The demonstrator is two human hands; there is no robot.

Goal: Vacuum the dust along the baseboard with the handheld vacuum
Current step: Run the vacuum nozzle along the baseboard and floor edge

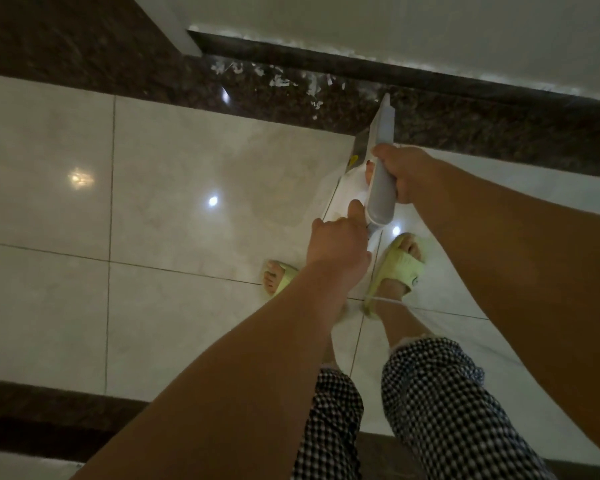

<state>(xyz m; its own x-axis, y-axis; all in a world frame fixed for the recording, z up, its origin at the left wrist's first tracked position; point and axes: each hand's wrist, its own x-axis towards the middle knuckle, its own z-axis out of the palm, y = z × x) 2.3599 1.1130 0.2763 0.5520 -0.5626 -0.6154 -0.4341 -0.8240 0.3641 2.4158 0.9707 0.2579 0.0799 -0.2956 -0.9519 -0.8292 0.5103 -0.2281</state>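
While gripped round its rigid body by right hand (407, 174), handheld vacuum (381, 174) likely light, smooth; left hand (336, 244) pinching its rear end; nozzle toward twelve o'clock, near scraps (291, 81).

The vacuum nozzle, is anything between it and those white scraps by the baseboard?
Nothing visible. The right hand grips the handheld vacuum, its nozzle tip over the dark floor strip. The white scraps lie to its left along the baseboard, only bare strip between.
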